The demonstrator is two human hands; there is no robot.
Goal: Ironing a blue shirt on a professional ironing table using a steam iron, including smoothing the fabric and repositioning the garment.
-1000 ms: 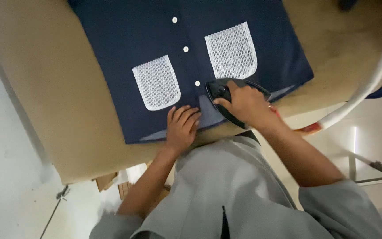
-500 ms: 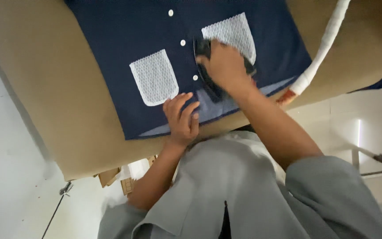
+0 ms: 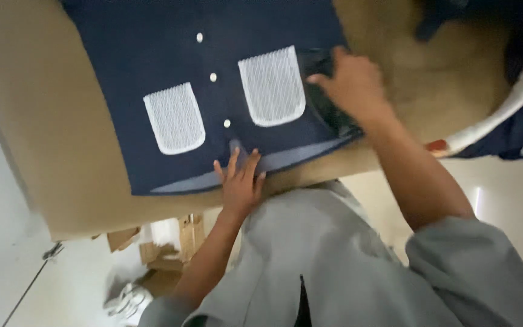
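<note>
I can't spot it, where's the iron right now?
In the head view, the dark iron sits under the right hand, on the navy shirt, just right of the right-hand white mesh pocket.

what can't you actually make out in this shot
Head view only:
- Black iron: mostly covered by the right hand and motion-blurred; the grip on it cannot be judged.
- Navy buttoned garment with two white mesh pockets: its upper part is cut off by the top edge.
- Left hand: palm flat on the hem, hiding the cloth beneath.
- Dark cloth at right: blurred, cut by the edge.

One head view. It looks steeply down, close over the board (image 3: 43, 121) and the person's own arms.
</note>
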